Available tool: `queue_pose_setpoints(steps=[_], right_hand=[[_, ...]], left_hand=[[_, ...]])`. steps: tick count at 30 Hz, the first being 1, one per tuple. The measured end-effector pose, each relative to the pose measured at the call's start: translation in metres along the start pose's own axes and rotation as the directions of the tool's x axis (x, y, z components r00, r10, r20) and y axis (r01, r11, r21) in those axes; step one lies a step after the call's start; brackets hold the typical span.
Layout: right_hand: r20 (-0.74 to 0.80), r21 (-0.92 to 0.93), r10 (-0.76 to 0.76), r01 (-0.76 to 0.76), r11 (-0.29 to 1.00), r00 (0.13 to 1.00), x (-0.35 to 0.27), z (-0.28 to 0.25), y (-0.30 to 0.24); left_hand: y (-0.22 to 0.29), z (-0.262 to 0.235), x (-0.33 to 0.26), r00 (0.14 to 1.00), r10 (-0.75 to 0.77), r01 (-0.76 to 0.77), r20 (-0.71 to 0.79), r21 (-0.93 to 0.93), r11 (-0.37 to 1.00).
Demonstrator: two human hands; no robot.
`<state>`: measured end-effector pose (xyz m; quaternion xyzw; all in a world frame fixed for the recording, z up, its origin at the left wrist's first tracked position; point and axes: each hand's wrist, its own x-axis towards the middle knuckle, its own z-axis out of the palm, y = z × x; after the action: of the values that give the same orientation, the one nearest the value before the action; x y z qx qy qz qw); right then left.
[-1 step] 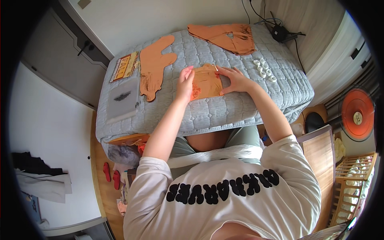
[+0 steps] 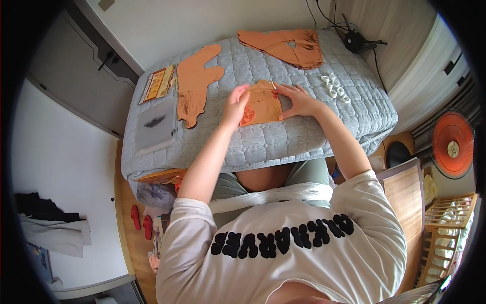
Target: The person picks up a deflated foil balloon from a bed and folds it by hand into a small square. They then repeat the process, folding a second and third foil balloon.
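A flat orange packet (image 2: pixel 265 105) with red flower-like prints lies on the quilted grey mattress in front of me. At its left edge my left hand (image 2: pixel 234 107) is raised on its side, fingers slightly bent and a little blurred, holding nothing visible. My right hand (image 2: pixel 302 103) spans the packet's right side, its thumb near the lower corner and its fingers spread toward the upper one. By those fingertips a small white strip (image 2: pixel 274 85) shows at the top edge. Farther off lie copper-orange flat sheets, one stack (image 2: pixel 195 86) to the left and another (image 2: pixel 293 48) at the back.
Several small white rolls (image 2: pixel 332 87) sit to the right on the mattress (image 2: pixel 304 147). On the left are a translucent grey pouch (image 2: pixel 156 124) and a yellow-red printed card (image 2: pixel 158 84). A black device with cables (image 2: pixel 354 41) occupies the far right corner. An orange fan (image 2: pixel 452 145) stands at right.
My left hand has shifted slightly left, off the packet's edge, showing more of the red print there. The right hand stays in place.
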<state>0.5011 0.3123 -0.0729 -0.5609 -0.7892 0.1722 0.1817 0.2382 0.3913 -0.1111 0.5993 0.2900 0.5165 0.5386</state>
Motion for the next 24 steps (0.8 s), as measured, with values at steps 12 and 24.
queue_pose_setpoints(steps=[12,24], right_hand=[[0.141,-0.043,0.090,-0.085,0.995,0.986,-0.001,-0.012,-0.009],[0.181,-0.087,0.128,-0.114,0.990,0.975,0.000,-0.020,-0.012]], left_hand=[[0.048,-0.060,0.007,0.682,-0.343,-0.527,0.645,0.760,0.381],[0.067,-0.041,0.011,0.696,-0.548,-0.397,0.464,0.884,0.246]])
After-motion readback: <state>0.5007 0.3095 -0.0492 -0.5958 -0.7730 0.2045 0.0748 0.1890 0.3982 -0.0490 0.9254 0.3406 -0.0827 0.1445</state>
